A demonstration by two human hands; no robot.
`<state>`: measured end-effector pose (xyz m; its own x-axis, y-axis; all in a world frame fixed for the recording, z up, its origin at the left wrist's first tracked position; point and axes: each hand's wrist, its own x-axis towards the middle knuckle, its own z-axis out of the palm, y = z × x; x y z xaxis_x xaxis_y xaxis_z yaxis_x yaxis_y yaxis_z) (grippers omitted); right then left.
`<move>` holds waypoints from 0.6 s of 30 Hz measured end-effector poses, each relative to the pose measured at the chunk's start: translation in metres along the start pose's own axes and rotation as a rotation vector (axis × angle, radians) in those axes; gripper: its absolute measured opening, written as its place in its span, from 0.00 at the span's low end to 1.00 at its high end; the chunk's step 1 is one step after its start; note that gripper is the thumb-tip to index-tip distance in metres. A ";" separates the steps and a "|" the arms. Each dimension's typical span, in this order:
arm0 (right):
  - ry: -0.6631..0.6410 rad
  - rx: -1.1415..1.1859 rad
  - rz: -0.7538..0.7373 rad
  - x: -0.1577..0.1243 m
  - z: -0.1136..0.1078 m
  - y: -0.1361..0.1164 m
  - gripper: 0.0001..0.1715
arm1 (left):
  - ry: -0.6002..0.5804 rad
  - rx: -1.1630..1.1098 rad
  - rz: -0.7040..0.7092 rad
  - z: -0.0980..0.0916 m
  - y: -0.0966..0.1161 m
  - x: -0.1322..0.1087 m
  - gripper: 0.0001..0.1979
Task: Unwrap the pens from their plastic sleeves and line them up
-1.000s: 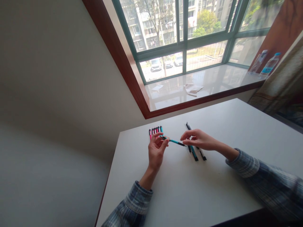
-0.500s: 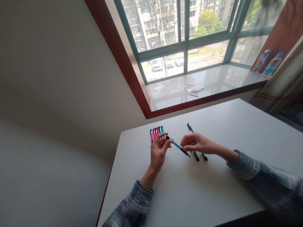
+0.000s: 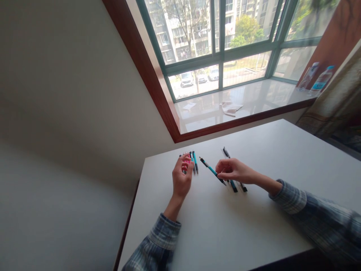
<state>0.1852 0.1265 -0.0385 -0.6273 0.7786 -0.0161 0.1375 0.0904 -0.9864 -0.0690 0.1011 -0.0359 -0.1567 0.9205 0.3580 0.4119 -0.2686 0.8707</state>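
Note:
Between the fingertips of my right hand [image 3: 236,170] is a teal pen [image 3: 210,168] with black ends, slanting down to the right above the table. My left hand [image 3: 182,175] holds nothing; its fingers are apart and curved over a row of pens. Two teal pens [image 3: 195,162] show at the right side of that row, while pink pens [image 3: 186,160] are partly covered by my left fingers. Beneath and behind my right hand lie a black pen [image 3: 226,152] and a pen with a teal part [image 3: 233,186], both partly hidden.
The white table [image 3: 225,229] stands against the wall under a window. On the sill [image 3: 205,116] are a crumpled cloth [image 3: 231,108], a paper piece [image 3: 188,106] and two plastic bottles [image 3: 321,81]. A curtain [image 3: 318,113] hangs at the right.
My left hand has let go of the teal pen and moved left toward the row. My right hand stays nearly in place, still holding the pen.

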 end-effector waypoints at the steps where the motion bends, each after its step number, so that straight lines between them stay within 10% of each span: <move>1: 0.039 -0.024 0.003 0.001 -0.001 0.000 0.14 | 0.040 0.067 0.002 -0.005 -0.002 0.003 0.17; 18: 0.294 -0.496 0.130 0.073 0.013 -0.041 0.09 | 0.097 0.558 -0.092 -0.034 -0.017 0.012 0.20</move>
<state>0.1237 0.1710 -0.0015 -0.3524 0.9357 -0.0160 0.5853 0.2071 -0.7839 -0.1090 0.1074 -0.0351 -0.2852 0.8954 0.3419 0.7999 0.0258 0.5996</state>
